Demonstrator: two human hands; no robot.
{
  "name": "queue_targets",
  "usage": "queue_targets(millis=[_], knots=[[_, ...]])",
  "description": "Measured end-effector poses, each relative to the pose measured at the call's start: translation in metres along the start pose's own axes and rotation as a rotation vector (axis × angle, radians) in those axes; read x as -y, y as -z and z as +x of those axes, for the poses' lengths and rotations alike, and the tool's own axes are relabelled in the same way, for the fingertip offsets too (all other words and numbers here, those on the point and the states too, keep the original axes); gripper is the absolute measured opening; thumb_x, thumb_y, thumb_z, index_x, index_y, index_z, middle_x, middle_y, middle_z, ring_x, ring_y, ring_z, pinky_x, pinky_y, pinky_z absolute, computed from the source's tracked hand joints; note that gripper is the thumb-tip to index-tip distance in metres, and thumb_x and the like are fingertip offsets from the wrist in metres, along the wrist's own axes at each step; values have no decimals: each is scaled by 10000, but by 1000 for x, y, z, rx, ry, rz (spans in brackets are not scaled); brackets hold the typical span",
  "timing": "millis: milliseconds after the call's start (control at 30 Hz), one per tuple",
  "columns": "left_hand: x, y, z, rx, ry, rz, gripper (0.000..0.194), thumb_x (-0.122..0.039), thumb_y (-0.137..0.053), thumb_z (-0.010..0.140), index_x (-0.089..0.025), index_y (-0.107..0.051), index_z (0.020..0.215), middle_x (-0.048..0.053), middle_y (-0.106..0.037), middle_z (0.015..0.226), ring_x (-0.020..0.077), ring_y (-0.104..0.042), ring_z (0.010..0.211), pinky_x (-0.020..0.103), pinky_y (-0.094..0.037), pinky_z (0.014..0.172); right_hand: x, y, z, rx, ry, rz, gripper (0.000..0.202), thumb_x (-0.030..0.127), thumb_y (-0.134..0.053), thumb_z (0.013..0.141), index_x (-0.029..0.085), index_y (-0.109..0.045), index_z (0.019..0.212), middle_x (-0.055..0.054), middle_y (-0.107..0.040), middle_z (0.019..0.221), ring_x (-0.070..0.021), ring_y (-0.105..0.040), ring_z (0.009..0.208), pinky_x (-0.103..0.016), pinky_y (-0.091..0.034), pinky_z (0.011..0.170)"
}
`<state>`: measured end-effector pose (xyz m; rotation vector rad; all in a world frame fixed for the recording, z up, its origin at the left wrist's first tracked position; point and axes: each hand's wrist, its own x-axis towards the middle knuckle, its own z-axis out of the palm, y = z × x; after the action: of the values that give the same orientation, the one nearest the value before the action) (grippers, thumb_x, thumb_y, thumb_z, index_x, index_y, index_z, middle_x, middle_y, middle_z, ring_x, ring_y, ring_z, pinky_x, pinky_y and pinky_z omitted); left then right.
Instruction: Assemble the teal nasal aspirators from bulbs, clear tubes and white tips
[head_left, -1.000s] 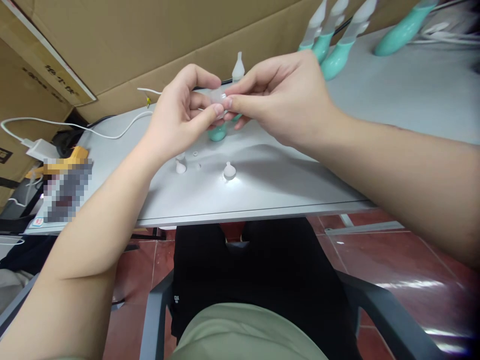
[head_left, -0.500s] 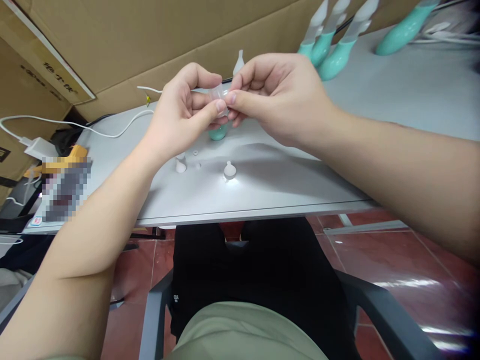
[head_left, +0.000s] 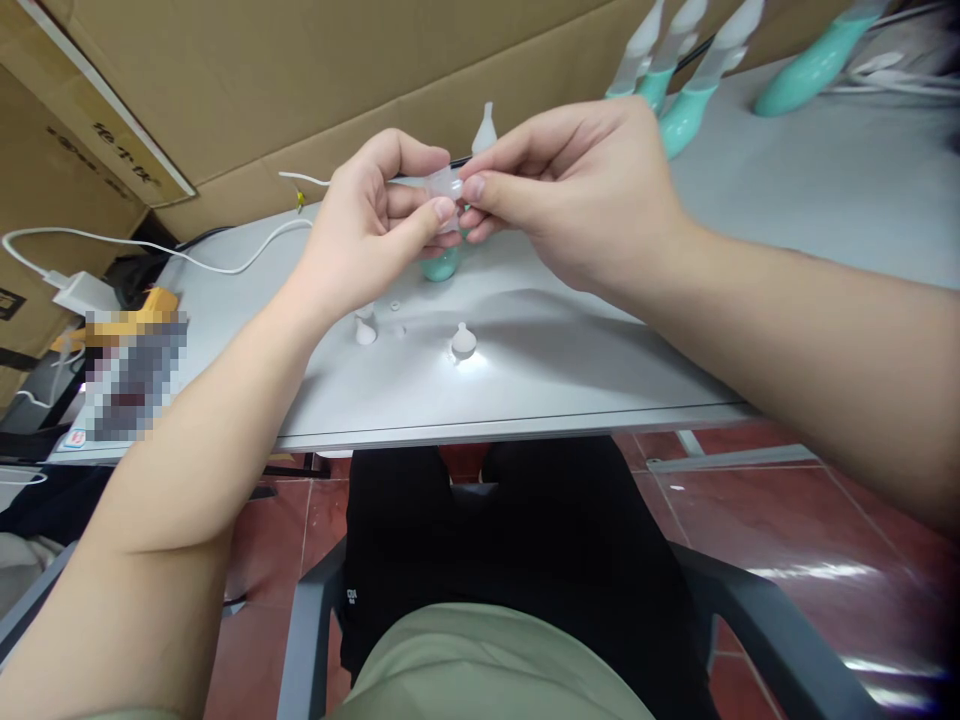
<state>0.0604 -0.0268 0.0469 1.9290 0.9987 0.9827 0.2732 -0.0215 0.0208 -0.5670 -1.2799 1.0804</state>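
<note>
My left hand is closed around a translucent plastic tube piece, thumb in front and fingers behind. A short clear spout on this piece points right. At the spout's end, the thumb and fingertips of my right hand are pinched together; whatever sits between them is too small and hidden to name. Just below the hands, a teal bulb shows in part on the table. Nearer to me lie a white pointed tip, another white tip, a tiny ring and a small whitish piece.
Behind my right hand stands a white tip. Several teal nasal aspirators stand at the back right, with another teal bulb farther right. Cardboard walls the back. A white cable, charger and blurred-out object lie left.
My right fingertips have shifted slightly right, and more of the clear spout shows between the hands. The left hand keeps its hold. The whole view has drifted a little.
</note>
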Motion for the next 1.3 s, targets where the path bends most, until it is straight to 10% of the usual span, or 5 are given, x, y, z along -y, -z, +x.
queue_targets(millis=[700,967,1300], knots=[[-8,3,-1,3,-10,59,590,-592,-1084,903,-375,-581,1122,-51,-903,931,286,-912,1039,587,-755,1077,-3,13,9,145,81,-474,459,-122,-686,1075,292,-650,879,22,-635,803,-173,-589,765,-363,-443,771],[-3,8,3,-53,-19,39,550,-407,-1018,793,-380,-589,1136,-34,-890,920,336,-937,1013,590,-771,1013,-4,28,17,140,165,-488,361,-14,-806,1044,296,-699,893,17,-673,813,-132,-660,721,-310,-522,714],[-2,13,-4,215,-83,476,183,-273,-890,925,-299,-787,1074,36,-910,1010,283,-880,984,447,-701,904,-28,84,59,827,12,-897,413,-140,-987,758,260,-943,851,139,-771,674,-24,-561,522,-187,-353,526]])
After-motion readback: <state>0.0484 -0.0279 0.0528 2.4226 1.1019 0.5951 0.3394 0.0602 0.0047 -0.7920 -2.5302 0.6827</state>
